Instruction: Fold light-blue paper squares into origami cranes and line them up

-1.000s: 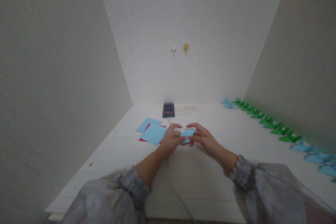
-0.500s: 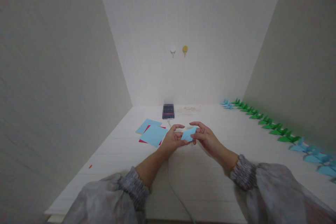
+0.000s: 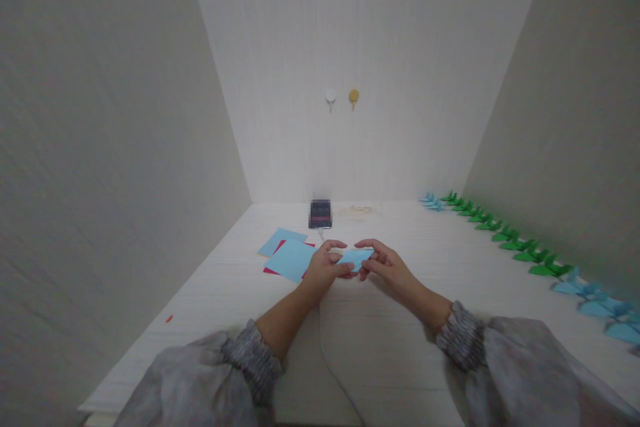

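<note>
A small folded piece of light blue paper (image 3: 356, 258) is held above the table between both hands. My left hand (image 3: 324, 268) pinches its left end, thumb on the near face and index finger arched over the far side. On the right end, my right hand (image 3: 385, 261) grips the paper between thumb and fingers. The fingers behind the paper are partly hidden. Just left of my left hand lie flat light blue square sheets (image 3: 291, 259), with red paper (image 3: 271, 271) showing beneath the nearer one.
A phone (image 3: 321, 213) stands at the back, its white cable (image 3: 325, 353) running toward me under my hands. Folded green paper figures (image 3: 510, 237) and blue ones (image 3: 595, 297) line the right side. An orange scrap (image 3: 169, 318) lies at left. Two hooks (image 3: 354, 96) are on the back wall.
The folded blue paper has turned from a raised tilt to a flatter, longer diamond shape. Both hands still hold it, and the right thumb has shifted toward its near edge.
</note>
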Available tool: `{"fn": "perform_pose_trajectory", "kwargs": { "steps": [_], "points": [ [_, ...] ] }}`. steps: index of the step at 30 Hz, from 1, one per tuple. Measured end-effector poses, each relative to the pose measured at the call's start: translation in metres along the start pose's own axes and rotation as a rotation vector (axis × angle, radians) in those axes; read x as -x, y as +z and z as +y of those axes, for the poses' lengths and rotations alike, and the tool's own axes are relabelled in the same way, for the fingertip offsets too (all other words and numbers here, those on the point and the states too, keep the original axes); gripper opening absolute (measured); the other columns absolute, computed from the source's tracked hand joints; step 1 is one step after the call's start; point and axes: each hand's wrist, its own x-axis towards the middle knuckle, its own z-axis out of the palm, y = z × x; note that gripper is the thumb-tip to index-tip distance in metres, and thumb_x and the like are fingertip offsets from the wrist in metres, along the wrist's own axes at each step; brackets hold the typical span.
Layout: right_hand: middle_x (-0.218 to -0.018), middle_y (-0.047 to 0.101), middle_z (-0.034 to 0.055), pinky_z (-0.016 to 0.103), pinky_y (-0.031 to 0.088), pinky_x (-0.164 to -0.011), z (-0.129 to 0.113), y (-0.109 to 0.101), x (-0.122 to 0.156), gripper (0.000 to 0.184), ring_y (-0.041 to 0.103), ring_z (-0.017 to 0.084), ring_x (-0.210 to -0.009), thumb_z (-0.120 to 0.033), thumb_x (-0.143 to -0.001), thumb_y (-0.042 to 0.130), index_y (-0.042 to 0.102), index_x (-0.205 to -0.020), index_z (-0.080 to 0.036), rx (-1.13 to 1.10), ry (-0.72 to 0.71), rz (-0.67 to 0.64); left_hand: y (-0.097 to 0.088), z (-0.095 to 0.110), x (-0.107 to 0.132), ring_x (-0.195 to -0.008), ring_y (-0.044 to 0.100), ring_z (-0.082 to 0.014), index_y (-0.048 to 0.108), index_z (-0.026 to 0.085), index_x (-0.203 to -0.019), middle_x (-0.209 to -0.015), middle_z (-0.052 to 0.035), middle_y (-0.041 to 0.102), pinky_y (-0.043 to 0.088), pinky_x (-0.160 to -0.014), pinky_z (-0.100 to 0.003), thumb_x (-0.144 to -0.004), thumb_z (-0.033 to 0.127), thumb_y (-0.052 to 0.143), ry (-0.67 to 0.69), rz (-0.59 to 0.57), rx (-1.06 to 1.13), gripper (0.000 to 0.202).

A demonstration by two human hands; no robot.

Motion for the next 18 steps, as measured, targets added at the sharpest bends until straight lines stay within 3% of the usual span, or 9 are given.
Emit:
{"fn": "perform_pose_trajectory", "kwargs": {
  "steps": [5,18],
  "points": [
    [-0.069,0.057,0.0001,0.025,0.040,-0.061,0.0014,-0.0049,-0.0029,0.012,0.052,0.013,-0.065,-0.022,-0.066,0.055,0.059,-0.076,-0.017,0.261,-0.085,0.040,-0.0015,-0.0034,-0.0009,-0.048,0.057,-0.0129,0.043,0.014,-0.080,-0.052,0.0026,0.057,0.045,-0.049,-0.024,-0.050,0.019,0.068,-0.031,-0.084,-0.027,0.039],
    [-0.060,0.058,-0.0018,0.024,0.043,-0.051,0.0086,-0.0055,-0.0026,0.014,0.053,0.010,-0.051,-0.025,-0.066,0.058,0.055,-0.076,-0.016,0.029,-0.021,-0.019,-0.0007,-0.0005,0.0006,-0.047,0.057,-0.0120,0.048,0.013,-0.081,-0.058,-0.0007,0.059,0.045,-0.046,-0.022,-0.056,0.032,0.064,0.007,-0.046,-0.102,0.035]
  ]
}}
